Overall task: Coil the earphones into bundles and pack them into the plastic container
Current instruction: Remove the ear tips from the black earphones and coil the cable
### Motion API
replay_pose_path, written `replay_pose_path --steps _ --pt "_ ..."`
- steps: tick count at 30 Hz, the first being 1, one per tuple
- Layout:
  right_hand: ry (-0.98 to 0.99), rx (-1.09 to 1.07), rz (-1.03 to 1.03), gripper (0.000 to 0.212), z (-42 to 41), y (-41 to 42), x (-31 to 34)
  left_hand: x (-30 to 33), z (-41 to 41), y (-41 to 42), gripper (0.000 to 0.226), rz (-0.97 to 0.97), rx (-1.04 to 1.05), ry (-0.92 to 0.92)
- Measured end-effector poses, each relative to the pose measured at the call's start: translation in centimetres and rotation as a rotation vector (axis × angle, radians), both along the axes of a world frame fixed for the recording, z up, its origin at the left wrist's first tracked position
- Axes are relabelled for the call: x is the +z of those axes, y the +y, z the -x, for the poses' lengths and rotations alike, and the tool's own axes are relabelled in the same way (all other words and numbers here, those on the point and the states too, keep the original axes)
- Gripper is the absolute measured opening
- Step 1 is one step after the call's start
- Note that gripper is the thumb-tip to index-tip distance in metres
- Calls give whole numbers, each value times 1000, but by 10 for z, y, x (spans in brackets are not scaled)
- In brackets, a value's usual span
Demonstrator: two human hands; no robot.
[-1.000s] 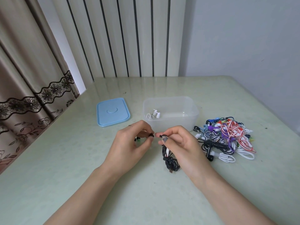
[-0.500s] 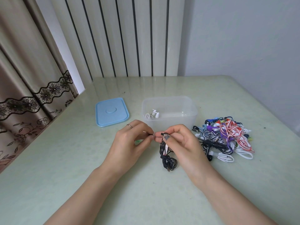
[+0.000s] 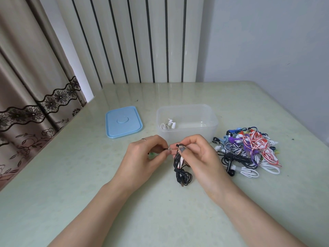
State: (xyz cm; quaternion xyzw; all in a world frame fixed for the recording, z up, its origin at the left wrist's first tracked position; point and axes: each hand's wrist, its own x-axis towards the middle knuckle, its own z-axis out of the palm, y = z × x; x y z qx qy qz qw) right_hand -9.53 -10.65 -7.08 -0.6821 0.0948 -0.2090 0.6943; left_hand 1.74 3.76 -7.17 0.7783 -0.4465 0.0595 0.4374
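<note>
Both hands meet at table centre: left hand (image 3: 142, 157) pinches an earbud tip, right hand (image 3: 199, 155) grips the black earphones (image 3: 181, 172), whose coil dangles onto the table (image 3: 89, 184). Box (image 3: 187, 134) sits at twelve o'clock, white earphones (image 3: 168, 124) inside; pile (image 3: 249, 152) at three, lid (image 3: 123, 121) at ten.

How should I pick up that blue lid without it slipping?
Pinch the flat blue plastic lid by its raised rim, probably at the near right corner, coming from the side beside the clear plastic container. It lies flat on the pale green table, so only the edge offers something to grip.
</note>
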Motion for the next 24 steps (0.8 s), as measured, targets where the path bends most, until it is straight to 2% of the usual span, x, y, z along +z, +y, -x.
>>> replay_pose_path --steps 11,18,24 --pt "41 -7 44 6 -4 0 -3 2 -4 8 16 -42 40 11" --pt "38 -51 79 6 -4 2 -2 -2 -4 9 18 65 28 191" --pt "-21 -53 21 8 -1 2 1 -1 2 6 15 174 -88 381"
